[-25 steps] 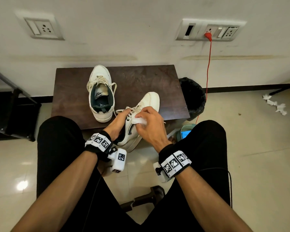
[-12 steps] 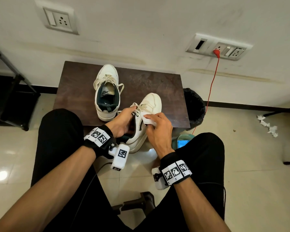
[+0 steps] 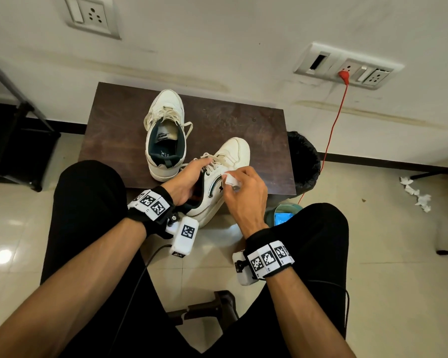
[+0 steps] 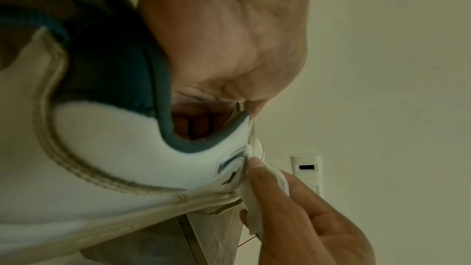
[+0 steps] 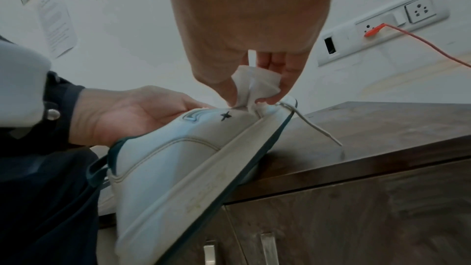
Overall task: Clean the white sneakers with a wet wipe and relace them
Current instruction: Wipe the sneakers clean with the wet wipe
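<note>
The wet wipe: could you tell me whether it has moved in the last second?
Yes: the wet wipe has shifted slightly right, toward the front right corner of the table.

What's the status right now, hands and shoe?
Left hand grips tilted sneaker. Right hand pinches wet wipe on its side. Nothing in the way.

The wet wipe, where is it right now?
In the head view, the wet wipe is pinched in the right hand, pressed against the side of the tilted sneaker that the left hand holds at the table's front edge.
</note>
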The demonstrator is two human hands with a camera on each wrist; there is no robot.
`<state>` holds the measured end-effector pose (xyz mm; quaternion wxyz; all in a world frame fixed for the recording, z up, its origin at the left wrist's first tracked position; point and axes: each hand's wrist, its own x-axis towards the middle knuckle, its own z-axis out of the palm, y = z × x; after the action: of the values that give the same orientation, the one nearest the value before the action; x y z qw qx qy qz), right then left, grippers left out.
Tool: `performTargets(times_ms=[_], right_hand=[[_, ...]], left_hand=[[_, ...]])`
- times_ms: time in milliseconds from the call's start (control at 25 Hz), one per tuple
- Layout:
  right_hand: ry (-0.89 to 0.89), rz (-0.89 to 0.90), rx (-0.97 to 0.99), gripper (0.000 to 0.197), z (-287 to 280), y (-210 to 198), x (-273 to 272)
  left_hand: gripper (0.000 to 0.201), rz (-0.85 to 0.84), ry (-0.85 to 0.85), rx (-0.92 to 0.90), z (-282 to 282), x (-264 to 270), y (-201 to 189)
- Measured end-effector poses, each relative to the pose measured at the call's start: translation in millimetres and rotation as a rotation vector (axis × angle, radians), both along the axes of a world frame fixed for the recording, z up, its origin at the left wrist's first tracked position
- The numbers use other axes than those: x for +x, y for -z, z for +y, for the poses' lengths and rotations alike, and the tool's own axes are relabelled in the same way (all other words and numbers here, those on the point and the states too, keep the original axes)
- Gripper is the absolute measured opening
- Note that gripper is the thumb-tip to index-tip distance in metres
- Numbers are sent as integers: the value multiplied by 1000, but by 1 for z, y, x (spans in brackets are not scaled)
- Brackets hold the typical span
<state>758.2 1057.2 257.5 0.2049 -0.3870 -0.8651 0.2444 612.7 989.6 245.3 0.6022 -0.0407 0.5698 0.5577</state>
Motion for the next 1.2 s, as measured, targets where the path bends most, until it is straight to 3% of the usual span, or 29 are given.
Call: performTargets(times_ms=[160, 320, 440, 600, 720, 880, 1000, 1120, 1200], right_hand=[[-174, 82, 14, 16, -12, 3, -4], [-78, 99, 18, 15, 2, 8, -4], [-231, 164, -24, 16, -1, 9, -1], [-115, 156, -36, 19, 2, 10, -4], [-249, 188, -40, 16, -5, 8, -2], [-131, 179, -52, 17, -2, 8, -3], [-237, 187, 15, 16, -10, 7, -2], [-135, 138, 52, 17, -7, 6, -4], [-166, 170, 38, 17, -7, 7, -3]], left_hand=[[40, -11, 15, -32, 0, -6, 2], [45, -16, 59, -23, 2, -6, 2], [44, -29, 43, -2, 3, -7, -1], [45, -19, 51, -2, 4, -9, -1], [42, -34, 41, 6, 4, -8, -3], [44, -26, 43, 9, 4, -10, -5], [38, -41, 43, 0, 3, -10, -7], [45, -35, 48, 7, 2, -10, -5], [44, -22, 56, 13, 2, -11, -4]])
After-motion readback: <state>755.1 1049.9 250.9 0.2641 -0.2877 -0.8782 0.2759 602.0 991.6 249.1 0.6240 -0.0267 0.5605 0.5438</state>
